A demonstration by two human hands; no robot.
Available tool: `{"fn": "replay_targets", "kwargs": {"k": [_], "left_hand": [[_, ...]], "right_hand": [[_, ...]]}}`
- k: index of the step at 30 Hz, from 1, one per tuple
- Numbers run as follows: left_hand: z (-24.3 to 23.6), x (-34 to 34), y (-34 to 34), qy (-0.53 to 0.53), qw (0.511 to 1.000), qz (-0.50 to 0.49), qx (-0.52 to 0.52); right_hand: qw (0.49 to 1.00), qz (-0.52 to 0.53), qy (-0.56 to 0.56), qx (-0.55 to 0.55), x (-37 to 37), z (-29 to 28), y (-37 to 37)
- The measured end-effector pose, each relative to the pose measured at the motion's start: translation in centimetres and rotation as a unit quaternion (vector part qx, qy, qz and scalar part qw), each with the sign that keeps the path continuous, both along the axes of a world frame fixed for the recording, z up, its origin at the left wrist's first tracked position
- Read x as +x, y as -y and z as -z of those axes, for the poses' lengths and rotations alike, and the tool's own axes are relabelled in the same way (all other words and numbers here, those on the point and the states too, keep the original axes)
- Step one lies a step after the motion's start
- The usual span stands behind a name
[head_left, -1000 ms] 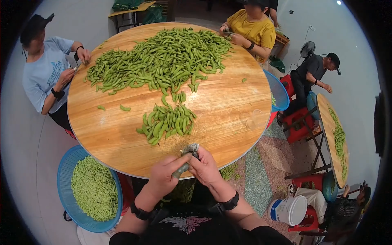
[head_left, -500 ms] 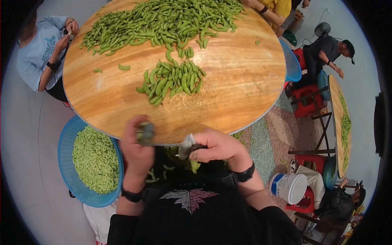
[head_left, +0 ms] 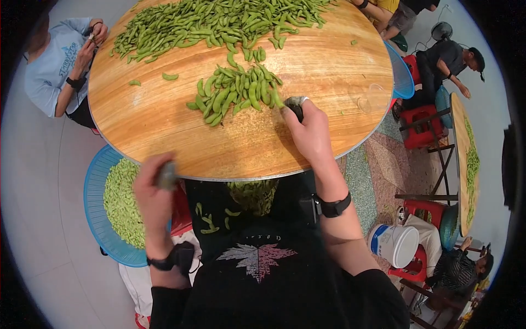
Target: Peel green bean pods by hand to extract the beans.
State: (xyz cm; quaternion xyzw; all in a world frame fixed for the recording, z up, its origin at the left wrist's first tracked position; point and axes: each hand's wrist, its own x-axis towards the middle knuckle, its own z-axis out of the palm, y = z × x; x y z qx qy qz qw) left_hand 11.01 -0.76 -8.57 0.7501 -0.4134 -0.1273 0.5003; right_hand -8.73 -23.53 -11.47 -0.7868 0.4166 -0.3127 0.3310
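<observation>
At the near edge of a small heap of edamame pods point(head_left: 241, 90), my right hand point(head_left: 312, 134) pinches one green pod point(head_left: 278, 100) at its tip. Dark and grey coverings wrap its fingertips. My left hand point(head_left: 152, 197) is blurred by motion over the right rim of a blue basket point(head_left: 94, 211). A dark grey covering shows at its fingers, and whether anything is inside it is hidden. Pale green shelled beans point(head_left: 123, 203) fill the basket. A few pods point(head_left: 208, 223) lie on my dark lap, below the edge of the round wooden table point(head_left: 164, 120).
A large pile of pods point(head_left: 219, 24) covers the table's far side. A clear cup point(head_left: 378, 98) lies at the right. Across the left edge sits a person in light blue point(head_left: 57, 66). A white bucket point(head_left: 397, 245) and red stools point(head_left: 419, 129) stand on the right-hand floor.
My right hand has moved from the table's near edge forward to the small heap and now grips a pod. My left hand has shifted left and down toward the basket.
</observation>
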Motion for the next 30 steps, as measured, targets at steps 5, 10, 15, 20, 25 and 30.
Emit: {"fn": "replay_targets", "kwargs": {"k": [5, 10, 15, 20, 25, 30], "left_hand": [[1.4, -5.0, 7.4, -0.59, 0.768, 0.223, -0.111], [2.6, -6.3, 9.3, -0.577, 0.782, 0.176, -0.159], [2.4, -6.7, 9.4, -0.53, 0.807, 0.177, -0.189], [2.2, -7.0, 9.3, -0.488, 0.83, 0.191, -0.19], [1.9, -6.8, 9.0, -0.487, 0.828, 0.233, -0.15], [1.4, -6.9, 9.0, -0.316, 0.929, 0.177, -0.072]], "right_hand": [[0.767, -0.21, 0.306, 0.524, -0.5, -2.5, -3.8], [0.821, -0.266, 0.228, 0.451, -1.3, -3.7, -5.5], [0.831, -0.269, 0.223, 0.433, -1.7, -3.6, -5.8], [0.889, -0.239, 0.181, 0.346, -1.3, -2.9, -6.3], [0.908, -0.227, 0.148, 0.32, -1.6, -2.9, -6.4], [0.974, -0.158, 0.078, 0.144, -0.7, -2.2, -6.5]]}}
